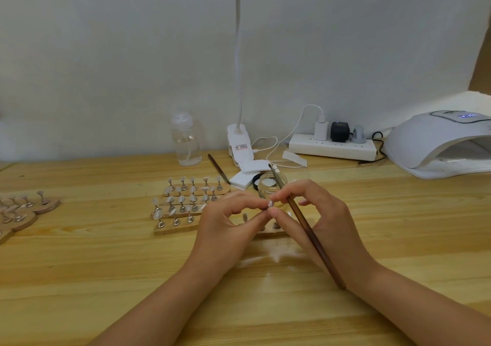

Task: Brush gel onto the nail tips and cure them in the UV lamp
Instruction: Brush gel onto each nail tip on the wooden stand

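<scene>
Wooden strips of nail tips (186,199) are lined up on the desk (79,279). One small nail tip (270,203) is pinched between the fingers of the left hand (228,228) and the right hand (313,212), so each grip is clamped on it. A brown gel brush (305,226) is also held in the right hand (bristles pointing away). Gel has likely yet to be brushed on. Next, the brush must be dipped in the glass jar (271,187); the white UV lamp (438,146) waits far right.

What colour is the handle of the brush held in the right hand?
Dark brown, wood-like, on the brush in the right hand; the head view shows it.
</scene>
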Tool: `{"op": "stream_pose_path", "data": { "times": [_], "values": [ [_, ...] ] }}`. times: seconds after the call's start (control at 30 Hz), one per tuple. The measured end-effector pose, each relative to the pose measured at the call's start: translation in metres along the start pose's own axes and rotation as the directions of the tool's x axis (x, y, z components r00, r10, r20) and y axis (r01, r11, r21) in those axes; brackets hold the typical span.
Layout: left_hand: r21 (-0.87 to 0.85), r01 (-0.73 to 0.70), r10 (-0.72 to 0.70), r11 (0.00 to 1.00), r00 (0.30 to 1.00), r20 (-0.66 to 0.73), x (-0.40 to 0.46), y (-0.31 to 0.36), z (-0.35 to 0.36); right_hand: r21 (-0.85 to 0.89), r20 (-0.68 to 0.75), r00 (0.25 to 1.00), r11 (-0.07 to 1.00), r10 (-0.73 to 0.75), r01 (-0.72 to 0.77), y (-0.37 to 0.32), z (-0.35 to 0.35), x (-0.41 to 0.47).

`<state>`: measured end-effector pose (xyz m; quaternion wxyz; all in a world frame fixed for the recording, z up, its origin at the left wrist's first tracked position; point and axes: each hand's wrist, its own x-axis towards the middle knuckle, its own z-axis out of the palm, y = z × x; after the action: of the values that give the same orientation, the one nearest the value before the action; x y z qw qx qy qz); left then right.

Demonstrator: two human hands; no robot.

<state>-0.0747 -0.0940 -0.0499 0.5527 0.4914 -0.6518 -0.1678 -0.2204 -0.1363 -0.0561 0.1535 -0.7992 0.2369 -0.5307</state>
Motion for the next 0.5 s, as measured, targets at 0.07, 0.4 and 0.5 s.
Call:
{"op": "stream_pose_path", "data": {
  "times": [0.07,0.4,0.5],
  "values": [
    [0.007,-0.004,0.004,1.0,1.0,0.006,0.0,0.0,0.0,-0.001,0.0,1.0,1.0,0.01,-0.01,-0.001,0.0,0.0],
    [0.103,0.043,-0.042,0.994,0.999,-0.01,0.0,-0.005,0.0,-0.015,-0.074,0.993,0.995,0.093,-0.094,0.001,-0.022,0.01],
    [0.146,0.048,-0.047,0.988,0.999,-0.012,-0.001,-0.007,0.0,-0.071,-0.068,0.996,0.995,0.059,-0.064,0.002,-0.032,0.016]
  ]
}}
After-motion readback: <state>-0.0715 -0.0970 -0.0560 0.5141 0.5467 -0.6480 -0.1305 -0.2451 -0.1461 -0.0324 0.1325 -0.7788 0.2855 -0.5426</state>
